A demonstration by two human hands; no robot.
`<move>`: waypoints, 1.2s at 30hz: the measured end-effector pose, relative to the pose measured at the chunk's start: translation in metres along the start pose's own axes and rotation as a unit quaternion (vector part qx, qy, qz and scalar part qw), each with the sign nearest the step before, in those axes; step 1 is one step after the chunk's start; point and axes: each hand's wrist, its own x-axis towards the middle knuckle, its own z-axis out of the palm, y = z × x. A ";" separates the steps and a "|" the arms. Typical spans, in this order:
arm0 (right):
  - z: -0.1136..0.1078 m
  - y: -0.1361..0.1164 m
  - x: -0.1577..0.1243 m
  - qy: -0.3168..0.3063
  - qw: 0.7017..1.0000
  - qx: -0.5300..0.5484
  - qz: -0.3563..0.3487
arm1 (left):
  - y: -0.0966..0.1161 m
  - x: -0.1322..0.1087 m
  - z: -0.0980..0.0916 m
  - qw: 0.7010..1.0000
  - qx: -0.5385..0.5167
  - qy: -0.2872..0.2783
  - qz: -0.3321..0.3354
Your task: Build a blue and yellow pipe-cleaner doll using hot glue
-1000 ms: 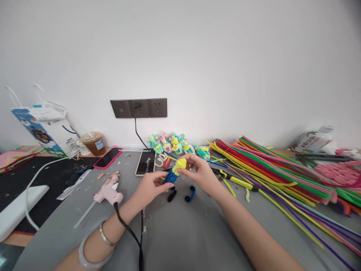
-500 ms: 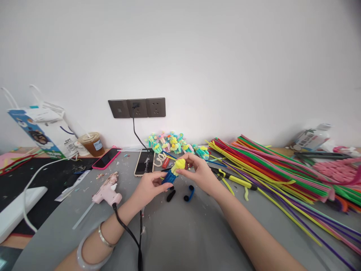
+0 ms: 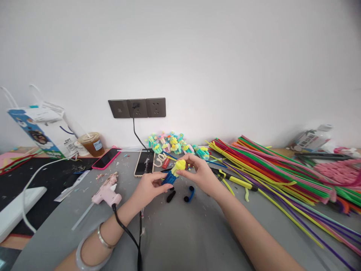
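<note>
Below the socket panel (image 3: pixel 137 108), a little toward us on the grey table (image 3: pixel 183 241), both hands meet on a small pipe-cleaner figure (image 3: pixel 175 171); the left hand (image 3: pixel 148 187) has thumb and fingers closed round its blue lower part, while the right hand (image 3: pixel 200 174) pinches its yellow top between thumb and forefinger, the other fingers loosely curled; the figure is held just clear of the tabletop, tilted with the yellow end toward the panel. Against the pictures of a second ago we find almost nothing moved; both grips are the same and the figure keeps its tilt, only the view has slid a touch sideways; we judge this a slow, fine stretch of handwork at the yellow end, not a carry or a swap. Just beyond the hands from the panel lie a black piece (image 3: pixel 170 196) and a blue curved piece (image 3: pixel 189 194), near each other and apart from the hands. Down-left of the panel the pink glue gun (image 3: pixel 107 190) lies on its side, its black cord (image 3: pixel 126 233) running toward us past the left wrist, the likeliest thing to snag; down-right of the panel a fan of long pipe cleaners (image 3: pixel 270 169) and a yellow-handled cutter (image 3: pixel 237 180) crowd the right forearm's side; between panel and hands lie a phone (image 3: pixel 144 162) and a heap of finished figures (image 3: pixel 175 143); open room lies farthest from the panel, between the forearms.
</note>
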 end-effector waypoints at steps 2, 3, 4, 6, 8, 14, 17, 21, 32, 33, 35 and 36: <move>0.000 -0.001 0.000 -0.003 1.000 -0.003 -0.001 | 0.001 0.000 0.000 1.000 0.004 0.000 0.003; -0.001 -0.001 0.000 -0.006 1.000 -0.005 -0.002 | 0.002 0.000 0.000 1.000 0.005 0.001 0.002; -0.001 -0.002 0.000 -0.009 1.000 -0.006 -0.002 | 0.002 0.000 0.000 1.000 0.006 0.002 0.001; -0.002 -0.003 -0.001 -0.013 1.000 -0.008 -0.002 | 0.003 -0.001 0.000 1.000 0.006 0.001 -0.001; -0.002 -0.003 -0.001 -0.015 1.000 -0.011 -0.003 | 0.002 -0.001 0.000 1.000 0.007 0.000 0.000; -0.002 -0.003 -0.002 -0.016 1.000 -0.020 -0.006 | 0.000 0.000 -0.001 1.000 0.006 0.001 0.005; -0.002 -0.004 -0.001 -0.016 1.000 -0.020 -0.006 | -0.001 0.000 -0.001 1.000 0.011 0.003 0.009; -0.001 -0.005 -0.001 -0.010 1.000 -0.018 -0.008 | -0.003 0.000 -0.001 1.000 0.014 0.007 0.008; -0.001 -0.006 -0.001 -0.001 1.000 -0.021 -0.008 | -0.001 0.000 0.001 0.998 -0.041 0.042 -0.032; 0.000 -0.006 -0.001 0.001 1.000 -0.021 -0.010 | -0.001 0.000 0.001 0.997 -0.048 0.044 -0.029; 0.000 -0.006 -0.001 0.004 1.000 -0.024 -0.013 | -0.001 0.001 0.001 0.997 -0.054 0.044 -0.025; 0.000 -0.006 -0.001 0.005 1.000 -0.024 -0.015 | -0.001 0.001 0.001 0.997 -0.054 0.043 -0.024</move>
